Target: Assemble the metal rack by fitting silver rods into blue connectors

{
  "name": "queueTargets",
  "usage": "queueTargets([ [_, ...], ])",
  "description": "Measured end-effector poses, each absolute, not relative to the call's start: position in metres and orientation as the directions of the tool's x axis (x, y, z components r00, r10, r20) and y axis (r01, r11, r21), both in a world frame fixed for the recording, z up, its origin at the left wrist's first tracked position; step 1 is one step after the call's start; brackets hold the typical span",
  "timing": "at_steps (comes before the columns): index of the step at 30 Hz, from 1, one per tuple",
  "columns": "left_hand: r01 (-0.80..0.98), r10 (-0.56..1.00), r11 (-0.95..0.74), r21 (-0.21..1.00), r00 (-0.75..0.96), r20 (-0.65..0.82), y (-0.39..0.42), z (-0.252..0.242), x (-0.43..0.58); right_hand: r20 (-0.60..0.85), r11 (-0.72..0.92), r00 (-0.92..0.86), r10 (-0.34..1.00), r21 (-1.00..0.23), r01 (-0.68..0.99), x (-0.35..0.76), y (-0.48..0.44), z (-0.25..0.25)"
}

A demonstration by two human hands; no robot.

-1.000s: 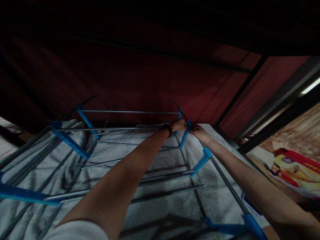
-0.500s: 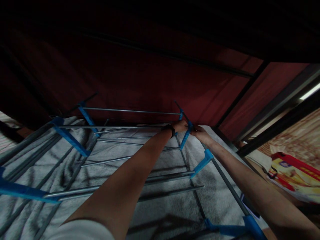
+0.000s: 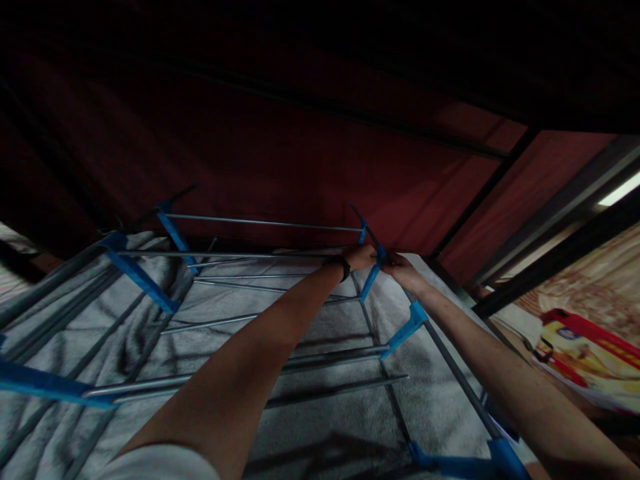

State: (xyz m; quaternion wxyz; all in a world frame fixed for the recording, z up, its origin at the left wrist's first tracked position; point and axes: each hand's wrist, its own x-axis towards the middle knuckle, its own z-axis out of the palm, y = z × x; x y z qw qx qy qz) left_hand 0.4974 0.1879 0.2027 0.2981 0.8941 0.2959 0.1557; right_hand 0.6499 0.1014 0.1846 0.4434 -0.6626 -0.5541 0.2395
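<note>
A grey metal rack (image 3: 260, 257) with blue plastic connectors lies over a grey towel (image 3: 325, 320). Both my arms reach to its far right corner. My left hand (image 3: 359, 255), with a dark band at the wrist, is closed on a blue connector (image 3: 373, 270) from the left. From the right, my right hand (image 3: 400, 268) is closed on the same connector and the rod that meets it. The light is dim and the fingers are small, so the exact grip is unclear.
A dark red fabric wall (image 3: 300, 160) with black poles stands right behind the rack. More blue brackets (image 3: 140, 280) and rods run to the left and front. A red and yellow package (image 3: 585, 347) lies at the right, on the floor.
Both hands stay at the same corner connector. The view has shifted slightly; nothing else has visibly moved.
</note>
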Motion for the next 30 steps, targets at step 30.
queueTargets([
  [30,0.601,0.691,-0.711,0.365,0.693,0.204,0.166,0.202,0.491,0.171,0.024,0.241,0.955,-0.858,0.513,0.652,0.105,0.184],
])
